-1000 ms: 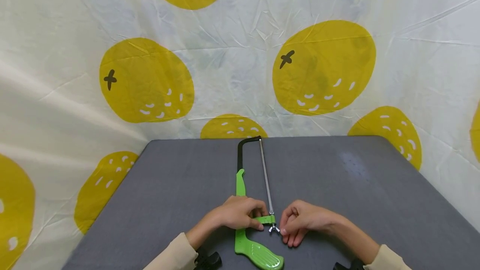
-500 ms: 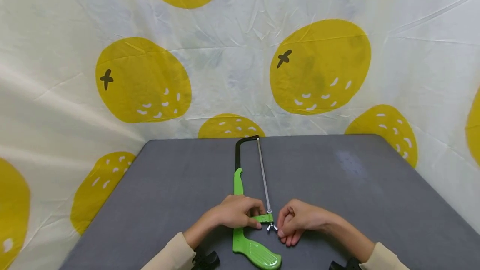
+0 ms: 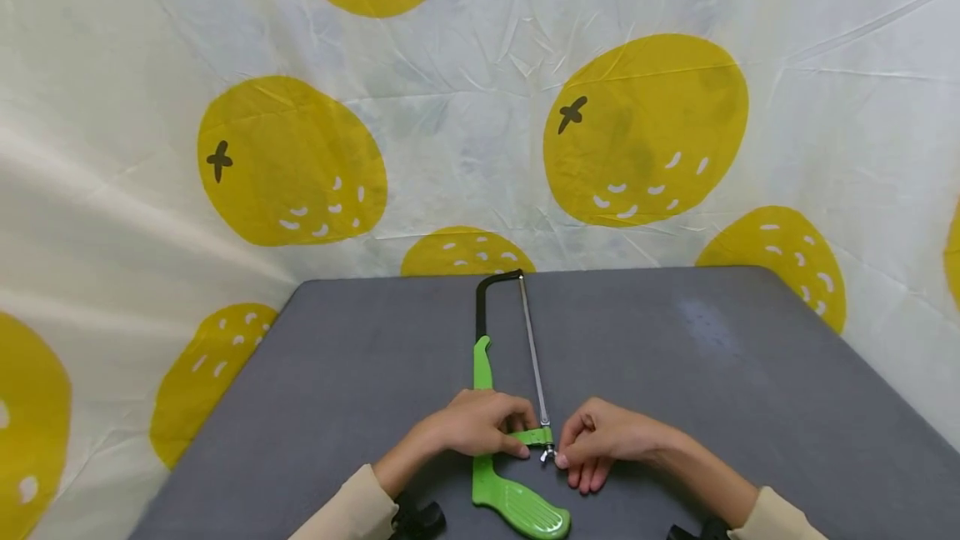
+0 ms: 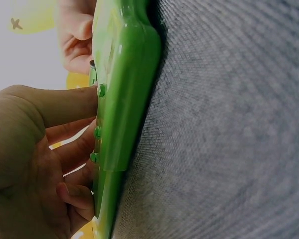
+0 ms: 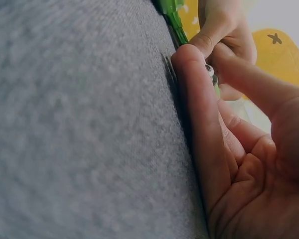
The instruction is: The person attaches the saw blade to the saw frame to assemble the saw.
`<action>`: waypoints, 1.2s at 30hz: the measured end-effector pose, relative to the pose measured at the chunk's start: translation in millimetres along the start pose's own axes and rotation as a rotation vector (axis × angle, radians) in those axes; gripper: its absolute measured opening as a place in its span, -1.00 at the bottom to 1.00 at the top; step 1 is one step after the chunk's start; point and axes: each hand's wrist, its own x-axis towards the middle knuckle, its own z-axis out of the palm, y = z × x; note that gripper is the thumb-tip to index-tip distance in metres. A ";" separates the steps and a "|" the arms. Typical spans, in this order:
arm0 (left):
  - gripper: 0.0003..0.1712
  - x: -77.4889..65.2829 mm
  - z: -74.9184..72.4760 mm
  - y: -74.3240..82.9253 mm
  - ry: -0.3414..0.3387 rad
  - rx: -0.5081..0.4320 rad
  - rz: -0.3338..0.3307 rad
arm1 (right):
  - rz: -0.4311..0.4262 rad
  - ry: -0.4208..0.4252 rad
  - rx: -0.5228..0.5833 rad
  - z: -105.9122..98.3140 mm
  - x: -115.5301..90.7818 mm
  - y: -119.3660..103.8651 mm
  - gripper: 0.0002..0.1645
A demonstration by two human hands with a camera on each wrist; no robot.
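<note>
A hacksaw with a green handle [image 3: 517, 504], a black front bow [image 3: 481, 311] and a grey blade [image 3: 534, 348] lies flat, its handle toward me. My left hand [image 3: 483, 425] lies over the green frame and grips the short crosspiece [image 3: 534, 437] between thumb and fingers. In the left wrist view, the thumb presses the frame's studded green side [image 4: 132, 94]. My right hand [image 3: 611, 440] pinches one wing of the silver wing nut [image 3: 547, 455] at the blade's near end. Fingers partly hide that nut [image 5: 210, 70] in the right wrist view.
The saw lies on a grey cloth-covered table [image 3: 375, 348]. Behind it hangs a white curtain [image 3: 465, 140] printed with yellow fruit. Black wrist gear [image 3: 420, 521] shows below the left cuff.
The wing nut has turned, and my right fingertips have come in onto its wing from just beside it. My left hand keeps its hold on the crosspiece.
</note>
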 end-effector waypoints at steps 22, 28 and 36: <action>-0.84 -1.3 -2.4 -0.1 0.007 -0.006 -0.001 | -0.014 0.050 -0.014 4.2 4.2 -0.5 -0.66; -0.83 -0.5 -1.0 -0.1 -0.001 -0.015 -0.004 | -0.012 0.077 -0.021 7.8 3.9 0.1 -0.75; -0.84 0.0 -0.3 0.5 0.009 -0.006 0.006 | -0.006 0.055 -0.020 6.8 2.4 -0.4 -0.77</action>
